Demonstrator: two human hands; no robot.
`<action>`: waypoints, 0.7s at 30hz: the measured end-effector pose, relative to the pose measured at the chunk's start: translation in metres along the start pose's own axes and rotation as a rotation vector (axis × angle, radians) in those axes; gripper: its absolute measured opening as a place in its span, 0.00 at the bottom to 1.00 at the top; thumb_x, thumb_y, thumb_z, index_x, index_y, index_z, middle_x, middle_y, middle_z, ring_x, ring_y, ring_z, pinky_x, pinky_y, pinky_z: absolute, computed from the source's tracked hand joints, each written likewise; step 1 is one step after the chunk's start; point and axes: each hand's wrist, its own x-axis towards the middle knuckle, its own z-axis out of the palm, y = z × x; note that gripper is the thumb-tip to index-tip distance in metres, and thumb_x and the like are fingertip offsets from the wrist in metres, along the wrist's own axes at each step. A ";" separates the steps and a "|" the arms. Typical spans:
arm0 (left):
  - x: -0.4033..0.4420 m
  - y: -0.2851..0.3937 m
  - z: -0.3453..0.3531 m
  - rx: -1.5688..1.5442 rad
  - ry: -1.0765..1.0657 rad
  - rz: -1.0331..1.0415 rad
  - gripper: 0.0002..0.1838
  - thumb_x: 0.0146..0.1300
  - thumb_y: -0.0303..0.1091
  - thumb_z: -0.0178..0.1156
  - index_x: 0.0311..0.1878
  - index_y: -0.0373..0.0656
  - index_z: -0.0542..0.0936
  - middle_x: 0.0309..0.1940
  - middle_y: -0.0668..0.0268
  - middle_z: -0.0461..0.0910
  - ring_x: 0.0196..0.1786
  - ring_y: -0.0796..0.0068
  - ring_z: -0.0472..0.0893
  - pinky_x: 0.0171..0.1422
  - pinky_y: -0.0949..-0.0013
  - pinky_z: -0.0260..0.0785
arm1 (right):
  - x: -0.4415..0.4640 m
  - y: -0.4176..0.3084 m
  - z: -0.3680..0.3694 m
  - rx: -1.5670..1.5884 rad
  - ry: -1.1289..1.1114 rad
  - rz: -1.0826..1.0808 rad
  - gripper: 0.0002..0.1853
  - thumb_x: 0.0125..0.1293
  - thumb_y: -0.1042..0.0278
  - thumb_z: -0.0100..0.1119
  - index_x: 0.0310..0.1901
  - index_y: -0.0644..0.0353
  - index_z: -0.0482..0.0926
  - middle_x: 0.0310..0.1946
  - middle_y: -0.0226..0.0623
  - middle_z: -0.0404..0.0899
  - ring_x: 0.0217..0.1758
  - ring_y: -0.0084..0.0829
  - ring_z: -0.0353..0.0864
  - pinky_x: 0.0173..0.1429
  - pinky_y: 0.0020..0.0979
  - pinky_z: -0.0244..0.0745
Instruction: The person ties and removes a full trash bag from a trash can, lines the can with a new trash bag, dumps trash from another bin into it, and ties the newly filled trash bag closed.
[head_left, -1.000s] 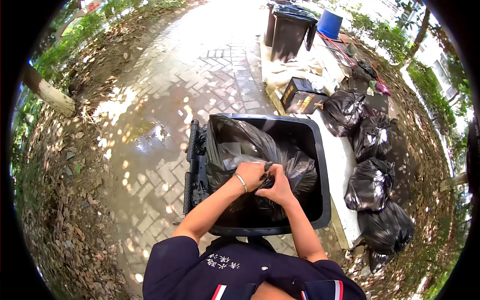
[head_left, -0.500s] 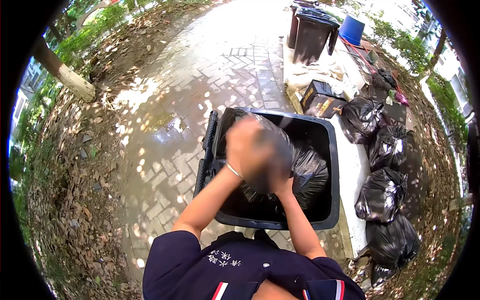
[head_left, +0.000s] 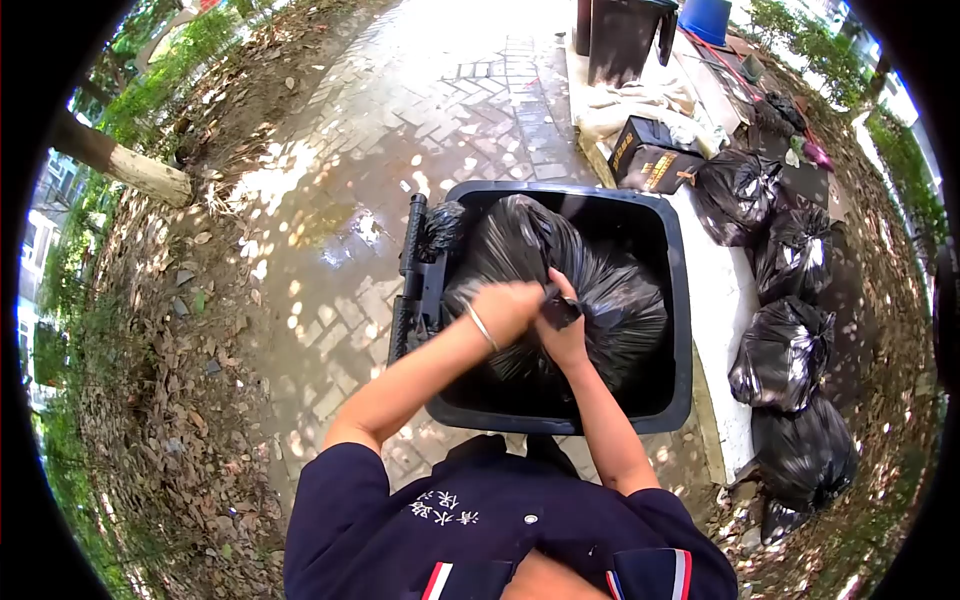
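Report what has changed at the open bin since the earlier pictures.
The black plastic has come over the pale contents that showed a second ago and now bulges on the bin's left side. The left hand, raised and blurred half a second ago, has come down beside the right hand. Both still grip gathered plastic. The bin and the bags beside it stayed put.

Outdoor refuse spot: open bin point(head_left: 682, 340) is flanked by filled black bags point(head_left: 783, 355) on its right, leaf litter point(head_left: 190, 400) and tree trunk point(head_left: 150, 175) on its left; paved path point(head_left: 440, 110) is seen beyond.
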 end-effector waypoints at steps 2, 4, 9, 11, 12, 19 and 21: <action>-0.008 0.016 0.011 -0.015 -0.040 0.091 0.02 0.45 0.26 0.50 0.23 0.41 0.67 0.17 0.61 0.71 0.22 0.62 0.75 0.24 0.65 0.68 | 0.000 0.024 -0.006 -0.134 -0.170 -0.006 0.34 0.42 0.77 0.57 0.56 0.58 0.60 0.27 0.39 0.72 0.26 0.27 0.71 0.37 0.19 0.65; -0.010 0.014 0.017 -0.055 -0.051 0.087 0.02 0.44 0.26 0.50 0.23 0.41 0.68 0.17 0.61 0.71 0.22 0.62 0.75 0.24 0.65 0.68 | 0.002 0.028 -0.011 -0.183 -0.344 0.104 0.32 0.41 0.76 0.58 0.54 0.53 0.64 0.24 0.39 0.74 0.27 0.33 0.75 0.37 0.23 0.68; -0.023 0.009 0.016 -0.193 -0.083 0.040 0.05 0.44 0.24 0.50 0.28 0.40 0.70 0.27 0.57 0.71 0.25 0.61 0.75 0.26 0.64 0.68 | 0.016 0.043 -0.012 -0.230 -0.560 -0.035 0.15 0.40 0.76 0.56 0.34 0.54 0.73 0.24 0.41 0.73 0.30 0.42 0.74 0.32 0.31 0.68; -0.034 0.011 -0.002 -0.246 -0.082 0.061 0.12 0.42 0.23 0.52 0.35 0.39 0.72 0.34 0.55 0.71 0.28 0.62 0.75 0.30 0.65 0.68 | 0.014 0.038 -0.008 -0.231 -0.458 0.038 0.12 0.40 0.76 0.53 0.31 0.56 0.71 0.23 0.43 0.72 0.30 0.44 0.73 0.32 0.33 0.68; -0.038 0.014 -0.015 -0.225 0.052 0.154 0.17 0.40 0.24 0.55 0.38 0.39 0.72 0.37 0.54 0.70 0.30 0.62 0.74 0.32 0.67 0.68 | 0.013 0.037 -0.006 -0.227 -0.459 0.044 0.12 0.40 0.76 0.53 0.31 0.56 0.71 0.23 0.43 0.72 0.30 0.44 0.73 0.32 0.33 0.68; -0.018 -0.013 -0.033 -0.226 -0.024 -0.308 0.40 0.36 0.16 0.55 0.58 0.40 0.54 0.57 0.52 0.50 0.50 0.49 0.66 0.48 0.63 0.65 | 0.006 0.048 0.006 -0.330 -0.275 -0.080 0.15 0.38 0.75 0.53 0.34 0.58 0.72 0.22 0.46 0.72 0.29 0.46 0.72 0.31 0.36 0.68; 0.018 -0.029 -0.024 -0.169 -0.025 0.031 0.39 0.36 0.15 0.51 0.58 0.41 0.55 0.56 0.51 0.52 0.50 0.48 0.65 0.48 0.64 0.65 | 0.006 0.048 0.005 -0.363 -0.286 -0.076 0.16 0.39 0.74 0.55 0.35 0.58 0.72 0.22 0.46 0.72 0.29 0.46 0.72 0.31 0.35 0.68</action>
